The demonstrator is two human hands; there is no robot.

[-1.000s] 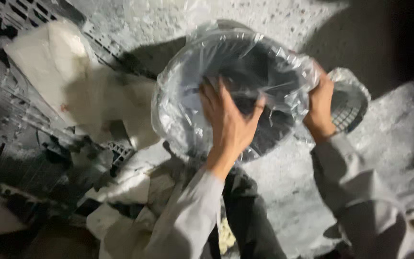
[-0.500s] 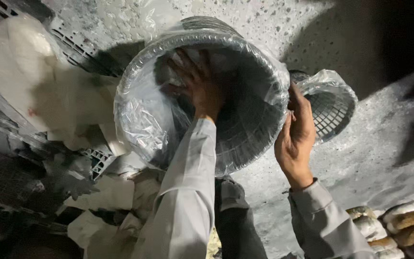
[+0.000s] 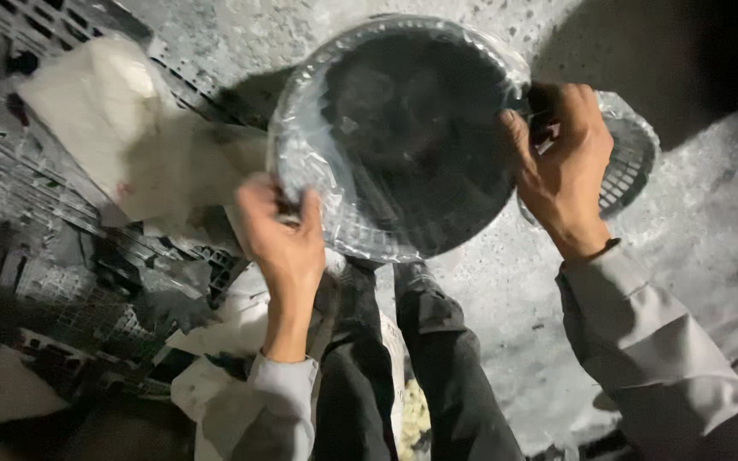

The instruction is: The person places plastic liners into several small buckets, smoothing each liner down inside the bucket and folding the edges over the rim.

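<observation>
A round black basket (image 3: 412, 137) lined with a clear plastic bag sits on the pale speckled floor in front of me. My left hand (image 3: 282, 229) grips its near-left rim, fingers curled over the plastic. My right hand (image 3: 557, 166) grips the right rim in the same way. Just behind my right hand lies a second, smaller black mesh basket (image 3: 629, 162), also wrapped in clear plastic and partly hidden by that hand.
Black plastic crates (image 3: 53, 239) lie at the left with a white sack (image 3: 113, 128) draped over them. White bags (image 3: 215, 358) sit by my legs (image 3: 403, 358). Pale speckled floor (image 3: 506, 307) spreads to the right; the top right is in dark shadow.
My left hand came out of the basket's inside and took hold of its near-left rim. My right hand shifted up along the right rim. The basket now faces me squarely.
</observation>
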